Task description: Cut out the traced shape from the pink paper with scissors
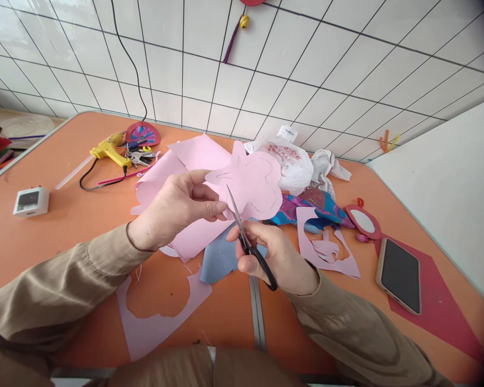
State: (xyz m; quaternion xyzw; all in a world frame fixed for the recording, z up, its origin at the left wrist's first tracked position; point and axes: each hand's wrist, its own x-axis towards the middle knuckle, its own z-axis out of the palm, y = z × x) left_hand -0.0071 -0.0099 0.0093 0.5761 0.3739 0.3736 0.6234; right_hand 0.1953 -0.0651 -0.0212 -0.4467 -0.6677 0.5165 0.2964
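Above the orange tabletop, our left hand pinches the pink cutout, our right hand grips scissors — better to turn the cutout.

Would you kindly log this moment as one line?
left hand: pinching pink cutout | right hand: holding scissors | scissors: over cutout's lower left | glue gun: on orange table

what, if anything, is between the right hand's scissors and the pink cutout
Nothing visible: the scissors in the right hand overlap the pink cutout near its lower edge. The left hand pinches it close beside the blades.
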